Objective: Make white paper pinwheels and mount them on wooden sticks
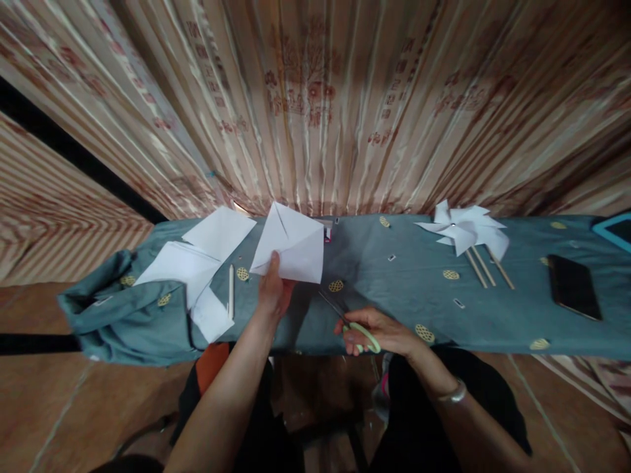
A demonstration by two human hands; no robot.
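My left hand (276, 289) grips a square white sheet of paper (300, 240) by its lower edge, thumb on top. Diagonal lines run across the sheet, and a slit shows near its upper corner. To the right and lower, my right hand (372, 330) is closed around the light green handles of a pair of scissors (362, 336). The blades point up and left, just below the paper's lower right corner and apart from it. Whether the blades are parted is too small to tell.
Loose white sheets (197, 263) lie at the left, beside a white pencil-like stick (231, 292). Finished paper pinwheels (466, 230) on wooden sticks rest at the right, near a dark phone (574, 287) and a blue-edged object (616, 230). A patterned curtain (315, 98) hangs behind the cloth-covered table (404, 263).
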